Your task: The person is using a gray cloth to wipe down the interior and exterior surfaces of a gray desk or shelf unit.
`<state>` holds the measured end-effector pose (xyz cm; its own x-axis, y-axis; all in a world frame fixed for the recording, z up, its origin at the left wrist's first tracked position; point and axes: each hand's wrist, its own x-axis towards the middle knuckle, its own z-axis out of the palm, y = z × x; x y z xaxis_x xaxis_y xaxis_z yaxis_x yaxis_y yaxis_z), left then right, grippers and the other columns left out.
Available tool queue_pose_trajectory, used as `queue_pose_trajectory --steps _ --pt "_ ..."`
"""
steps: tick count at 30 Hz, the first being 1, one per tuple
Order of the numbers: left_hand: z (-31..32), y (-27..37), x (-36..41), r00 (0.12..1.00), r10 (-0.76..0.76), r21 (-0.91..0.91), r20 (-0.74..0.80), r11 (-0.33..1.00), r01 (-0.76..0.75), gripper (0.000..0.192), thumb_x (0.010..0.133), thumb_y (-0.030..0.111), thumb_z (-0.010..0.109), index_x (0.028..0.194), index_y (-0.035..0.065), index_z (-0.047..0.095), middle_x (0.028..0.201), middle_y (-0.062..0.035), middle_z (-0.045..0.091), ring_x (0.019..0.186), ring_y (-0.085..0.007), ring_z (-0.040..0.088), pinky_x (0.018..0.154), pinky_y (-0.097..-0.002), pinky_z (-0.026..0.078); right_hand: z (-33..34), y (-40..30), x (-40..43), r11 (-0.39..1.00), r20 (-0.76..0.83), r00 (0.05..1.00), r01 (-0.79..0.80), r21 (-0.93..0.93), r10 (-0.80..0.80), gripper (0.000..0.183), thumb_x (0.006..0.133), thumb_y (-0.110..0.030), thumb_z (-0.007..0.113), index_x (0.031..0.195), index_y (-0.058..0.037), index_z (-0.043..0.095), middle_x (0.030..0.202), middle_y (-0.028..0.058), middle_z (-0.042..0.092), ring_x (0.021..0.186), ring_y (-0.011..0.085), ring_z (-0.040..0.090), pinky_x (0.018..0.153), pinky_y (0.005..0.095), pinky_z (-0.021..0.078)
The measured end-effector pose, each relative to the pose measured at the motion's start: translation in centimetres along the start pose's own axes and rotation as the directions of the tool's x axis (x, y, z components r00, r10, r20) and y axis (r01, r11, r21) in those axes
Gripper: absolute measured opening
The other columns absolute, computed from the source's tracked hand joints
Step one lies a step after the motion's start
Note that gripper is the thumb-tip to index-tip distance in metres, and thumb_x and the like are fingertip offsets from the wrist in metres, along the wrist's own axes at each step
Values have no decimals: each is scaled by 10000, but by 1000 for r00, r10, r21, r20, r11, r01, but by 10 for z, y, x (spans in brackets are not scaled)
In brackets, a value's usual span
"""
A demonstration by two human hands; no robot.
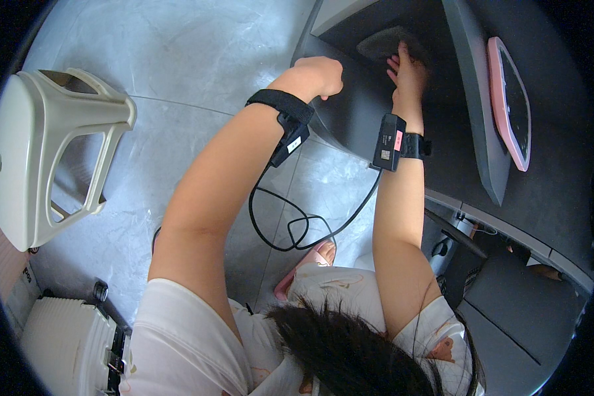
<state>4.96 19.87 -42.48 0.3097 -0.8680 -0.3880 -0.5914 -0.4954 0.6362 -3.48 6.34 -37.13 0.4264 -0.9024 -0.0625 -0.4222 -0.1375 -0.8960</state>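
My left hand (316, 77) is curled into a fist beside the edge of dark grey furniture (349, 111); its palm side is hidden and nothing shows in it. My right hand (410, 76) reaches over the dark surface, slightly blurred, with thumb and fingers apart. Near its fingertips is a rough-looking dark grey patch (380, 44); whether it is a cloth or a mark, and whether the hand touches it, I cannot tell. Black strapped devices (388, 141) sit on both wrists, joined to a looping black cable (349, 230).
A grey upright panel (475, 109) stands right of my right hand, with a pink-framed device (497, 99) beyond it. At the left is a cream plastic stool (17, 158); a pale ribbed case (62, 341) stands lower left. A dark chair (515, 302) is at lower right.
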Motion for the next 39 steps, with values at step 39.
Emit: queue_pose_trajectory --steps 39 --pt "30 -35 12 980 -116 -290 160 944 159 243 800 224 489 709 45 627 624 -49 620 590 -187 601 589 -331 478 7 0 2 981 -185 965 193 22 -186 282 822 -255 623 825 19 555 766 115 609 711 167 604 661 281 497"
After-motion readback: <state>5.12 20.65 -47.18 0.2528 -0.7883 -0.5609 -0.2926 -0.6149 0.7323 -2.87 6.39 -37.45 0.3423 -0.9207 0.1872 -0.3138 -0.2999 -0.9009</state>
